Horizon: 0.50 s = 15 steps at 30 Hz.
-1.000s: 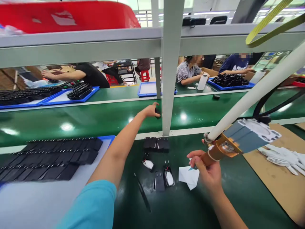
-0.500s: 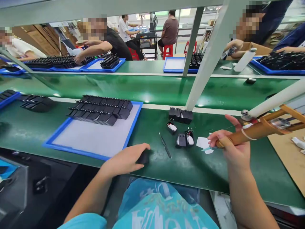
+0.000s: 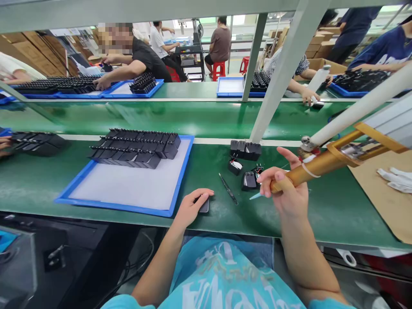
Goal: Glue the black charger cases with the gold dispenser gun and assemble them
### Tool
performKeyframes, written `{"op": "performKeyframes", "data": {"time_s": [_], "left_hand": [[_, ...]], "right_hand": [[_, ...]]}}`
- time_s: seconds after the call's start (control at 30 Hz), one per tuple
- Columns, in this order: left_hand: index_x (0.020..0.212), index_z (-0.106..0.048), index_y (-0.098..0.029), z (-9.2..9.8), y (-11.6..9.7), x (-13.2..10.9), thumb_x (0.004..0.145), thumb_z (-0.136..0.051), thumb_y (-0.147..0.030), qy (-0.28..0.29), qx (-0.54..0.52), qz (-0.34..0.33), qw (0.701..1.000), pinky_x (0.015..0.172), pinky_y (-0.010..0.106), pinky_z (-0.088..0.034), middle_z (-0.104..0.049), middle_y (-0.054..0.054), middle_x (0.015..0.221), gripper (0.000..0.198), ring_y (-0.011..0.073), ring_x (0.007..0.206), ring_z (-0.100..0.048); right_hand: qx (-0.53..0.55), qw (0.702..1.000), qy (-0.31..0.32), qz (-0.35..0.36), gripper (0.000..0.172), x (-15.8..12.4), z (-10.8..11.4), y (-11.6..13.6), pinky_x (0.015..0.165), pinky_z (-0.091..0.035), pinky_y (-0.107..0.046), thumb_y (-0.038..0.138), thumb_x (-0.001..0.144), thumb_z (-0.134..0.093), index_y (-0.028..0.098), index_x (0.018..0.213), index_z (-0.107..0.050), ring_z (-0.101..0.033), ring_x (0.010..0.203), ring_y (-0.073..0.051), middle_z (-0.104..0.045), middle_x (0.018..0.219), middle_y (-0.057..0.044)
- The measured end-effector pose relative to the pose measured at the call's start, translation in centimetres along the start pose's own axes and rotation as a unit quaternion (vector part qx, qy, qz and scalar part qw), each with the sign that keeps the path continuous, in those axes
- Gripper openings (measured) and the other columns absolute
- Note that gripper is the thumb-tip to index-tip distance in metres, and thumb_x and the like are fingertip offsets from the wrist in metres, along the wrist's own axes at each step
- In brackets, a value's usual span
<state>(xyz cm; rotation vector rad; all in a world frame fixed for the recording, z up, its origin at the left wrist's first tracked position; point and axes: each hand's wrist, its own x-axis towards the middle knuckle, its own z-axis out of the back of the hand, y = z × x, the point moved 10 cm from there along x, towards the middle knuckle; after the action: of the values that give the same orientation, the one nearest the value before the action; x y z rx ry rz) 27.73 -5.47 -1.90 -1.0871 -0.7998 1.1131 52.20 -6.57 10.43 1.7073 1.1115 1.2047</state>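
Observation:
My left hand (image 3: 192,207) rests on the green bench near its front edge, fingers closed round a small black charger part (image 3: 204,205). My right hand (image 3: 287,194) grips the brown handle of a soldering tool (image 3: 317,167), whose tip points down-left toward a group of black parts (image 3: 249,180) on the bench. Thin tweezers (image 3: 228,194) lie between my hands. A short row of black housings (image 3: 245,149) stands just behind the parts.
A blue-rimmed white tray (image 3: 128,189) with rows of black housings (image 3: 137,147) lies to the left. A grey post (image 3: 277,81) rises behind the bench. Beyond the green conveyor (image 3: 161,118) several people work at blue trays. White gloves (image 3: 395,179) lie on cardboard at right.
My left hand pulled back from the conveyor to the bench's front edge with a black part. My right hand with the tool shifted left, over the parts.

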Motion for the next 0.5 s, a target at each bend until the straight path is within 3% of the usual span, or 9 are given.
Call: {"op": "performKeyframes", "data": {"time_s": [0.13, 0.33, 0.5], "left_hand": [[0.088, -0.074, -0.022, -0.6, -0.7, 0.5, 0.093, -0.051, -0.043, 0.058, 0.002, -0.009, 0.998, 0.099, 0.034, -0.047, -0.074, 0.005, 0.104, 0.032, 0.0216, 0.103, -0.065], [0.118, -0.068, -0.026, -0.6, 0.0, 0.1, 0.088, -0.061, -0.041, 0.085, -0.014, 0.004, 0.996, 0.106, 0.036, -0.043, -0.068, 0.004, 0.125, 0.034, 0.0232, 0.118, -0.060], [0.099, -0.075, -0.023, -0.2, 0.5, 0.4, 0.090, -0.059, -0.040, 0.055, -0.024, -0.014, 0.998, 0.103, 0.036, -0.045, -0.073, 0.005, 0.112, 0.025, 0.0230, 0.111, -0.063]], "right_hand": [[0.010, 1.000, 0.000, 0.008, 0.055, 0.4, -1.4, 0.0, 0.039, -0.044, -0.028, 0.040, 0.086, -0.062, 0.028, 0.136, -0.041, -0.045, 0.036, -0.010, -0.067, 0.067, 0.003], [0.038, 0.999, -0.009, 0.016, 0.052, 0.6, -1.7, 0.0, 0.040, -0.042, -0.023, 0.036, 0.084, -0.062, 0.028, 0.132, -0.044, -0.043, 0.036, -0.007, -0.064, 0.063, 0.006], [0.027, 0.999, -0.036, 0.021, 0.051, 0.6, -0.9, -0.3, 0.038, -0.041, -0.023, 0.036, 0.083, -0.063, 0.028, 0.131, -0.045, -0.041, 0.035, -0.007, -0.061, 0.062, 0.006]]}}
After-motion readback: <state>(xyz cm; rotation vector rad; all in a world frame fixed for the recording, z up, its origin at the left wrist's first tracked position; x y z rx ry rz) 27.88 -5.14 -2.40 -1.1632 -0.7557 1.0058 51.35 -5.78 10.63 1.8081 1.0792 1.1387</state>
